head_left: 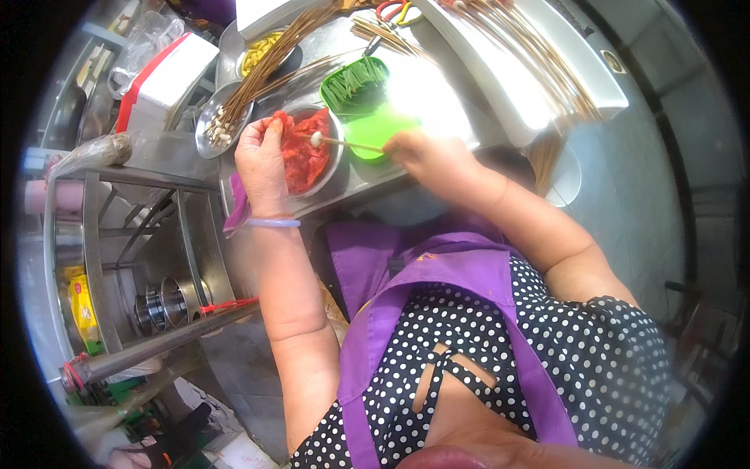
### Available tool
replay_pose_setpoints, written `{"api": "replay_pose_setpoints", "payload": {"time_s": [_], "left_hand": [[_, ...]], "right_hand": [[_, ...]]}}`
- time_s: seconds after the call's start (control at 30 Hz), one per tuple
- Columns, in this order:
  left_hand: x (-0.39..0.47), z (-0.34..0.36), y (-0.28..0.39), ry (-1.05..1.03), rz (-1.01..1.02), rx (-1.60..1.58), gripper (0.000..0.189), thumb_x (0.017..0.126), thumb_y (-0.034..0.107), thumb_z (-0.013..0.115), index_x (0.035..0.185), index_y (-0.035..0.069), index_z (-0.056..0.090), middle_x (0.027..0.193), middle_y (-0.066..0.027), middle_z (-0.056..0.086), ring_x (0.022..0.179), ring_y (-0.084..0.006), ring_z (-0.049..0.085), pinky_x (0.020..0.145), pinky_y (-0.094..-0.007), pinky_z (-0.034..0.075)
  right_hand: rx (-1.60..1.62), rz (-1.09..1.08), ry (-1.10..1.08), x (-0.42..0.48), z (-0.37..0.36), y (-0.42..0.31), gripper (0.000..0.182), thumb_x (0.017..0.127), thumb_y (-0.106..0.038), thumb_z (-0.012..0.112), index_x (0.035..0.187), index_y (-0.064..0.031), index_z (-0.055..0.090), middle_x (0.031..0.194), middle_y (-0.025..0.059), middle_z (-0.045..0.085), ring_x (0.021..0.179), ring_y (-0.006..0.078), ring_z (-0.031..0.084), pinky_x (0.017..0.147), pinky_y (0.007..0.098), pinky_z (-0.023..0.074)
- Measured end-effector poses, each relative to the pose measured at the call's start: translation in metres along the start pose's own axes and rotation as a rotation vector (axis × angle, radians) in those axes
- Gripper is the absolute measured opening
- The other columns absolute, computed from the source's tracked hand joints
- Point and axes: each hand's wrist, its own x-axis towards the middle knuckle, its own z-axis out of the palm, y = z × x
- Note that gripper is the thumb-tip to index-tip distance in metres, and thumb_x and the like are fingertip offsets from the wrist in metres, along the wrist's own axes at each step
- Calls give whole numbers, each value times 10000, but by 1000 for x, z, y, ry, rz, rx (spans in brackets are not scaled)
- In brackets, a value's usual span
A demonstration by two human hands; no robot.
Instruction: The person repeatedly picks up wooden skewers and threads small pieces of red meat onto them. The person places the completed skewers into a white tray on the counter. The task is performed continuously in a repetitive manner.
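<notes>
My left hand (262,155) pinches a piece of red marinated meat (283,122) at the left rim of a metal bowl (336,153), which holds more red meat (304,167). From the right, my right hand (428,157) grips a thin wooden skewer (354,144) that points left over the bowl. A small white piece (316,139), perhaps garlic, is threaded near its far end. Whether the tip enters the meat is hard to tell. Behind lies a green basket (324,94) of cut green stalks (357,85), beside a bright green tray or lid (372,129).
A small metal bowl (202,138) with white pieces and a skewer bundle (258,76) stands left. Beyond are a bowl of yellow pieces (258,51) and scissors (404,10). A long white tray (498,82) with skewers stands right. A metal rack (94,246) is at left.
</notes>
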Motion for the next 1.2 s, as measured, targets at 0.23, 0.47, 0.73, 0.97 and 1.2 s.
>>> {"api": "replay_pose_setpoints", "payload": {"time_s": [0.23,0.47,0.73,0.97,1.2], "left_hand": [[-3,-1,6,61,-163,-87,152,947,128,565,1031,2,578,975,-150,683,813,-201,671,706,-286,538],[2,-10,-10,30,-251,-171,179,958,167,542,1039,14,586,1030,-177,679,869,-237,668,761,-349,546],[6,-17,-11,-13,-306,-313,161,928,104,561,1024,-19,600,1078,-212,660,999,-302,658,834,-371,541],[3,-12,-13,-47,-158,-240,244,872,-31,603,1110,-61,556,1054,-196,656,978,-267,661,878,-350,535],[-3,-2,-7,-4,-75,-173,243,886,-52,583,1124,-80,543,1050,-203,649,969,-263,661,886,-326,543]], "right_hand": [[-47,-56,61,2,-2,-2,177,835,-126,596,968,-59,691,841,186,660,822,363,641,750,435,509],[-115,-109,51,3,4,-2,177,845,-127,579,963,-66,696,826,174,660,810,360,642,745,432,511],[-124,-90,63,4,1,-4,191,873,-146,551,972,-72,696,843,173,658,817,348,645,751,424,515],[-246,-173,76,9,11,-2,177,844,-108,540,930,-73,690,798,163,654,785,337,651,698,422,526],[-373,-285,60,17,15,-6,126,798,-84,558,856,-71,669,801,150,637,755,329,660,678,417,536]]}}
